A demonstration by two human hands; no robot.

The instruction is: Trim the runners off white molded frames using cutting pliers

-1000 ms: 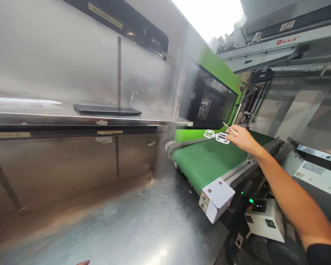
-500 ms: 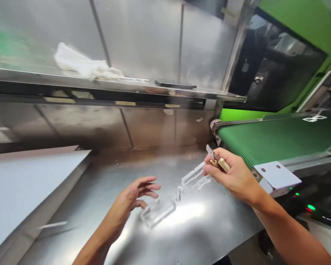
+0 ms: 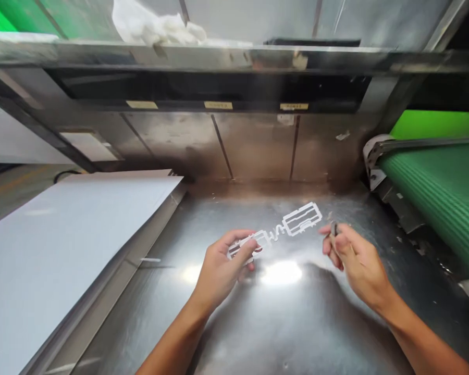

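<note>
Left hand (image 3: 222, 273) closed on one end of the white moulded plastic part (image 3: 301, 219), which lies over the steel table (image 3: 297, 323); right hand (image 3: 355, 255) pinches a small knife (image 3: 334, 228); trimming judged in hand; blade apparently needs bringing to the part.

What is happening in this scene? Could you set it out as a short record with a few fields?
Left hand: holds one end of a white plastic part
Part shape: two rectangular frames joined by a thin squiggly link
Right hand: pinches a small dark-tipped tool, mostly hidden by the fingers
Work surface: steel bench
Nearby: green conveyor belt at right; white sheet at left; white cloth on the shelf above
</note>
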